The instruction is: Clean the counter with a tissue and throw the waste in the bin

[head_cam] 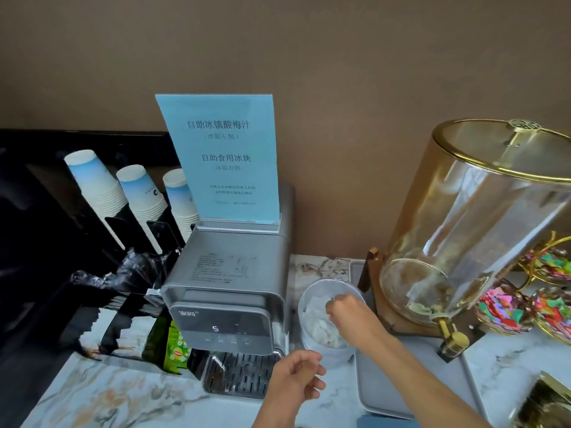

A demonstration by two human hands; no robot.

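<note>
Lower centre, the right hand (343, 310) reaches over the small bin (327, 350), fingers hidden; left hand (296, 378) loosely curled, empty. Looks like disposal underway.

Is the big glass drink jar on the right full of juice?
No. The glass jar looks nearly empty, with only a little residue at the bottom above its gold tap.

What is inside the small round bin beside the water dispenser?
Crumpled white tissues fill the bin; the right hand reaches in, covering part. Its bottom is hidden.
</note>
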